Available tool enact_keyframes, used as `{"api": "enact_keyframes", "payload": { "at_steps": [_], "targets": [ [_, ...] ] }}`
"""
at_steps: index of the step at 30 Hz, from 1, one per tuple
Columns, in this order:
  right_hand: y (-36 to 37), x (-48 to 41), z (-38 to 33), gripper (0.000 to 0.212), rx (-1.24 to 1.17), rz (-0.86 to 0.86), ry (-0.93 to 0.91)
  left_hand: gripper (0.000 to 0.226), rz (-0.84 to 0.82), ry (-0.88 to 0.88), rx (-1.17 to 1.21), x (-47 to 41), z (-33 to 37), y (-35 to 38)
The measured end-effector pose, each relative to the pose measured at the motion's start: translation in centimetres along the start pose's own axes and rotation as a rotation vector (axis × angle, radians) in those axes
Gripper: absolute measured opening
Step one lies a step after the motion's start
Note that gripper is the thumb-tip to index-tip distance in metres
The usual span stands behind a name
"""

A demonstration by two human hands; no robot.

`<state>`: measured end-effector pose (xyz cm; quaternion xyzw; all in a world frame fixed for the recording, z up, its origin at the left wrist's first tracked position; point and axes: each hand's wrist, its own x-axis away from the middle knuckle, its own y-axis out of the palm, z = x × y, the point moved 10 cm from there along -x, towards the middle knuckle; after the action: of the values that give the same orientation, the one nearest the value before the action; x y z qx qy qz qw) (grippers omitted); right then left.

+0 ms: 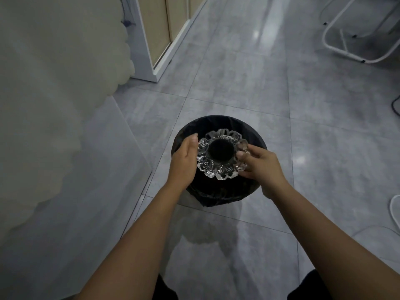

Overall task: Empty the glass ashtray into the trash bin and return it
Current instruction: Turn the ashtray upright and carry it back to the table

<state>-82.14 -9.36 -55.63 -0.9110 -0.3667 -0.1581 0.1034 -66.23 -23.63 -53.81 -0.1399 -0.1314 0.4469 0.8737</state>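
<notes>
A clear cut-glass ashtray [220, 154] with a scalloped rim is held directly over the open mouth of a round black trash bin [218, 124] lined with a black bag. My left hand [184, 161] presses flat against the ashtray's left edge. My right hand [262, 167] grips its right edge with the fingers curled around the rim. The centre of the ashtray looks dark against the bin below; whether it faces up or down is unclear.
The bin stands on a grey tiled floor. A pale draped surface [49, 87] fills the left side. A white cabinet [155, 40] stands at the back left, a white tube-frame chair [355, 40] at the back right, and cables [395, 204] lie at the right edge.
</notes>
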Motion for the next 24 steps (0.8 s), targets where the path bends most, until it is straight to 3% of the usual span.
{"api": "enact_keyframes", "payload": {
  "at_steps": [4,9,14,24],
  "targets": [
    [1.7,-1.0,0.6,0.031,-0.034,-0.034,0.055,0.048,-0.079,-0.121,0.150,-0.3,-0.8,1.1],
    [2.7,-1.0,0.9,0.030,0.031,-0.045,0.054,0.024,-0.040,-0.250,0.167,0.1,-2.2,0.1],
    [1.7,1.2,0.5,0.035,0.024,0.025,0.095,0.034,-0.009,-0.440,0.293,3.2,-1.5,0.4],
    [1.0,9.2,-6.8,0.037,0.122,0.007,0.237,0.021,-0.018,-0.621,0.343,10.1,6.8,-4.4]
  ]
}}
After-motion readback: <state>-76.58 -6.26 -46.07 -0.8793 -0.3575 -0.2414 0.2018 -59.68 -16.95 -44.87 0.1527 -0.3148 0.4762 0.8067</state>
